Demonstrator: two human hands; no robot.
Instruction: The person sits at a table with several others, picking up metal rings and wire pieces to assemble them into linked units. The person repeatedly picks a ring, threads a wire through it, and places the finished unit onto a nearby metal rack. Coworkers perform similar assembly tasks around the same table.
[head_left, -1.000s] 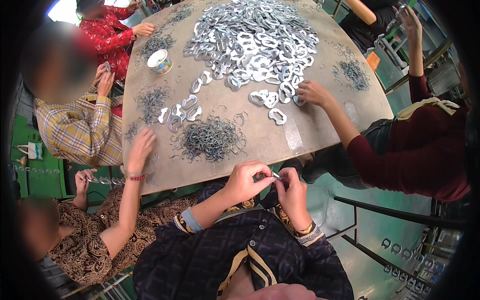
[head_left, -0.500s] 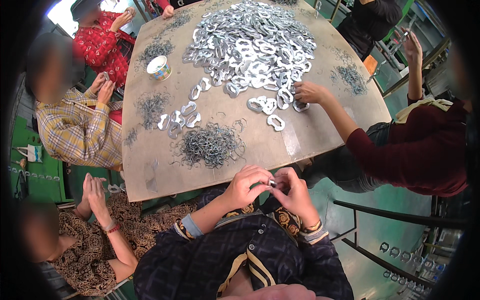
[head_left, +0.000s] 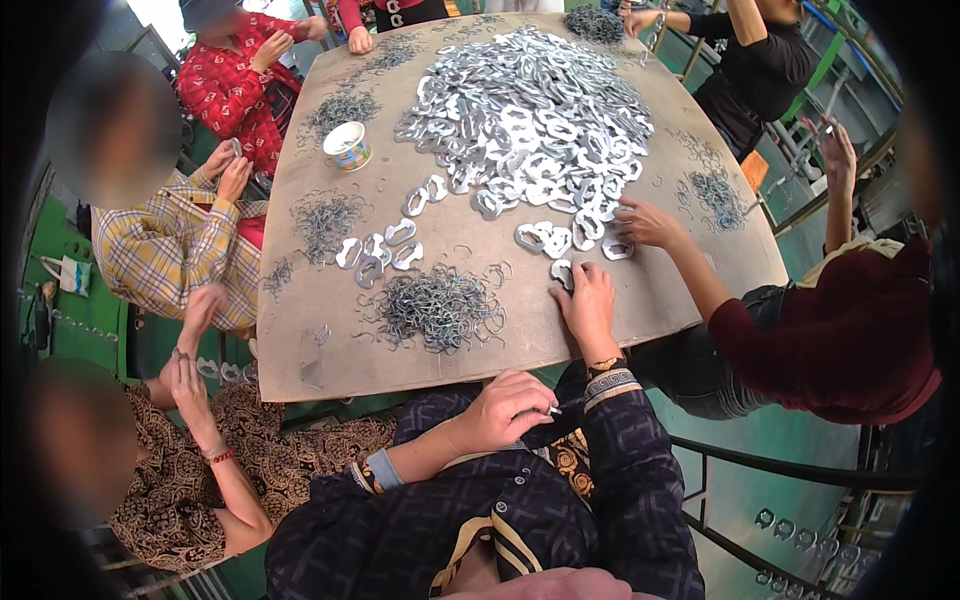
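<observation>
A flat, silver, oval metal ring (head_left: 561, 268) lies on the worktop (head_left: 655, 290), partly hidden by the right hand (head_left: 591, 300); a small, shiny silver metal piece (head_left: 553, 409) pokes out from the left hand (head_left: 508, 408).

A tan table (head_left: 455, 222) bears metal rings (head_left: 530, 120), wire hooks (head_left: 440, 308) — one tub (head_left: 347, 150).

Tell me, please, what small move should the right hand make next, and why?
Perhaps the right hand should pinch and lift the silvery ring: it partly covers that ring, while the left hand holds a small metal piece.
</observation>
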